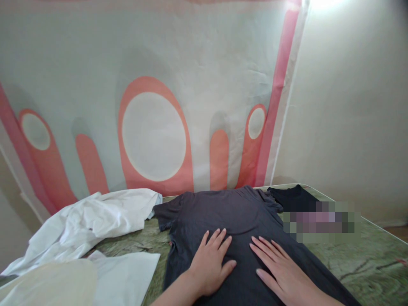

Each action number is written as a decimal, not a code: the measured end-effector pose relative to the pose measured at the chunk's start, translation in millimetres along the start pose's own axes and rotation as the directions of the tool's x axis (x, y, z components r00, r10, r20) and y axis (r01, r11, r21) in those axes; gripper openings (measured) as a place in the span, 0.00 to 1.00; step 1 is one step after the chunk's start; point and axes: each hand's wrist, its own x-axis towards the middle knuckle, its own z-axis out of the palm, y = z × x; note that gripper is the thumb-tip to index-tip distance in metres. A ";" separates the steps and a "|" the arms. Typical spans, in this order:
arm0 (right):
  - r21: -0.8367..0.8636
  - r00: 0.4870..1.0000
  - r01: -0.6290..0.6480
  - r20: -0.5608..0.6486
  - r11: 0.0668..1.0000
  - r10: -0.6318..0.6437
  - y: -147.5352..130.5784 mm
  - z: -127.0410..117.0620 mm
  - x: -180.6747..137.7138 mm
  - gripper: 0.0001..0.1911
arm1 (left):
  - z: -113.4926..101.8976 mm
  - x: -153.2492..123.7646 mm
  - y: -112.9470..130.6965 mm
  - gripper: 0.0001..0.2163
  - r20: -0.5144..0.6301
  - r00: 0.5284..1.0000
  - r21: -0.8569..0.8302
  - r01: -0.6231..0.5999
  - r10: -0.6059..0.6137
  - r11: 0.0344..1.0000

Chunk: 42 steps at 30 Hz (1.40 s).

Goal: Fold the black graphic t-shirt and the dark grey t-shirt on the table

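A dark grey short-sleeved T-shirt [219,212] lies spread on the table, its neck end towards the wall and its lower part running out of view at the bottom. My left hand [212,263] rests flat on the middle of the shirt, fingers stretched out. To the right of it, my right hand [277,265] also lies palm down on the fabric with its fingers extended. Neither hand grips any cloth. Faint creases cross the shirt above the fingertips.
Crumpled white cloth [92,216] lies at the left, behind a flatter white and cream garment [124,272]. A black garment [295,196] sits at the back right, partly covered by a blurred patch. The table [357,263] has a green-brown patterned top and meets a printed wall banner [207,63].
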 end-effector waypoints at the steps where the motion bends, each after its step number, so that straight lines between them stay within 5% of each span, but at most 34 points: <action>1: -0.004 1.000 -0.004 0.004 1.000 0.004 0.0 -0.1 0.0 0.27 | 0.1 -0.2 -0.3 0.26 -0.002 1.000 -0.003 0.001 -0.001 1.000; 25: -0.007 1.000 -0.005 -0.023 1.000 0.005 5.1 9.9 1.5 0.27 | 0.2 -3.4 -0.1 0.26 -0.015 1.000 0.036 -0.004 0.004 0.999; 32: -0.022 0.997 -0.050 0.061 0.999 0.051 -4.3 -6.1 1.6 0.30 | 0.7 -4.9 9.7 0.24 -0.055 0.996 0.095 -0.058 0.063 0.994; 37: 0.009 0.991 0.067 0.113 0.998 -0.068 -21.5 -5.8 22.5 0.28 | 8.0 -6.7 16.7 0.27 0.031 0.995 0.063 -0.092 0.090 0.994; 42: -0.091 0.997 -0.070 0.035 0.993 0.074 22.4 -4.4 30.5 0.31 | 9.5 -7.2 16.6 0.26 0.037 0.994 0.082 -0.107 0.104 0.991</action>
